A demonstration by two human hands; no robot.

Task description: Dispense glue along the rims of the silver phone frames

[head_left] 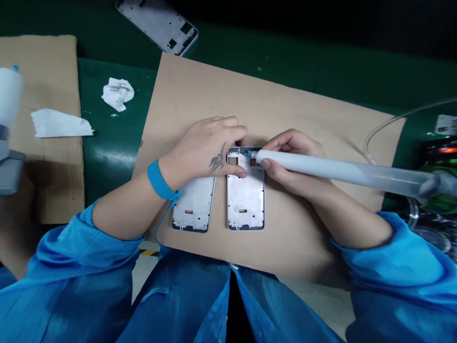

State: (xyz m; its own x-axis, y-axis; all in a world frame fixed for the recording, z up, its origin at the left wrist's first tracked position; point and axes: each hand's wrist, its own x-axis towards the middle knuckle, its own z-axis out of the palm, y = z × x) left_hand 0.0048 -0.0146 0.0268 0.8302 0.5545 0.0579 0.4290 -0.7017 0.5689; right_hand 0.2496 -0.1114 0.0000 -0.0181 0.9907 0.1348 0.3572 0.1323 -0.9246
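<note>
My left hand [209,150] lies across the top of a silver phone mid-frame [246,200], its fingertips curled over the frame's upper edge. My right hand [293,164] grips a white dispensing syringe [332,169], whose blue tip touches the frame's upper part near a rectangular cut-out. A clear tube runs from the syringe's far end. A second phone mid-frame [194,209] lies to the left, partly under my left wrist. A blue wrist strap [160,181] circles my left wrist.
Both frames rest on a tan cardboard sheet [285,90] over a green bench mat [114,162]. Further left are crumpled tissue [117,93], a flat tissue [59,124], and another cardboard sheet [43,62]. A white syringe [10,97] enters at the left edge. Another phone frame [159,24] lies beyond.
</note>
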